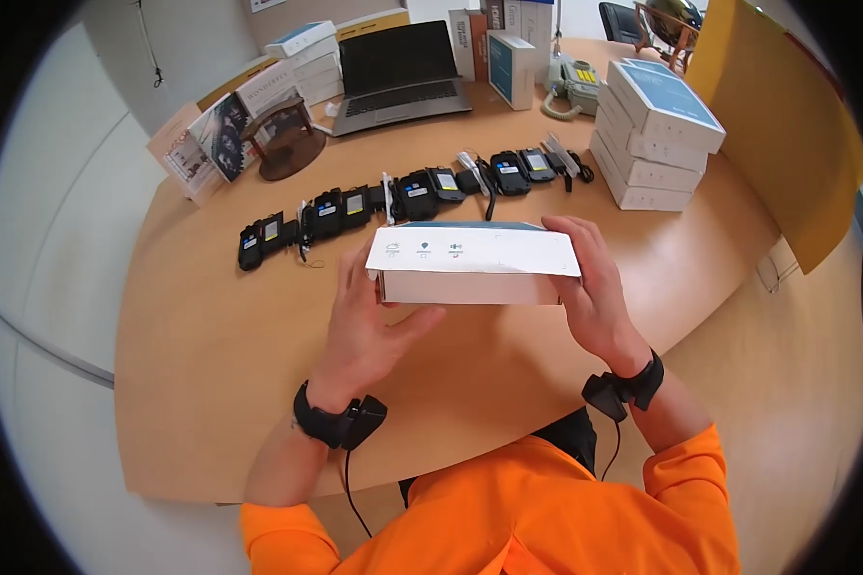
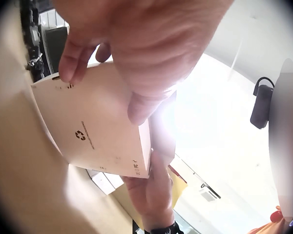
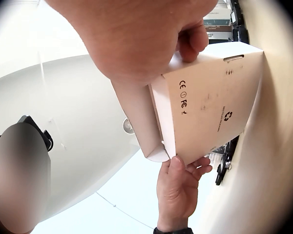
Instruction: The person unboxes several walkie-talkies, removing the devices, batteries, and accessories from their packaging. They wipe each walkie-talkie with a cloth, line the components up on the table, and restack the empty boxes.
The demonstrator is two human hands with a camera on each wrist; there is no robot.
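Brightly lit, wrist-view glare, dark fisheye corners

the tabletop (image 1: 192, 355) leaves room leftward, but black devices (image 1: 417, 195) stand beyond the white box (image 1: 470, 287).

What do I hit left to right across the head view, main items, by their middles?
Standing booklets → left hand → white box held up between the hands → right hand → stack of white boxes → yellow panel.
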